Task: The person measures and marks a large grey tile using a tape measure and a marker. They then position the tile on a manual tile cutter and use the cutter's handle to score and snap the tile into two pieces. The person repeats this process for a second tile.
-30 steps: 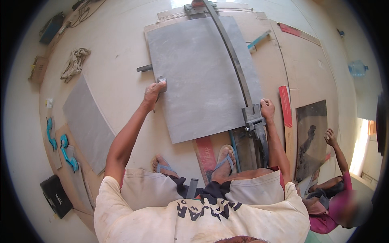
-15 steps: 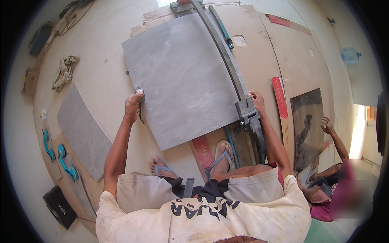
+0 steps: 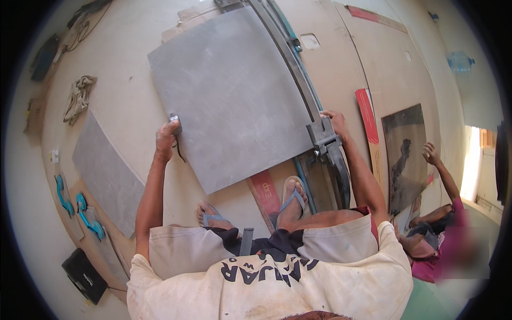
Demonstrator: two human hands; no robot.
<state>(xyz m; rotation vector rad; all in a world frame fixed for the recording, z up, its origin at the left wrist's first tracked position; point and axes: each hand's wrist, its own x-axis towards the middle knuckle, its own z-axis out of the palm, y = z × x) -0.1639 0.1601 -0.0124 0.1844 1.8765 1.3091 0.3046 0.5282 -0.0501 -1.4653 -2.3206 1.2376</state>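
Grey tile lies flat along the dark rail, probably for alignment. My left hand, fingers closed on a small silver piece, meets the tile's left edge, perhaps steadying it; my right hand curls by the rail, its hold unclear.

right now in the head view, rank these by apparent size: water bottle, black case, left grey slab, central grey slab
Largest to smallest:
central grey slab
left grey slab
black case
water bottle
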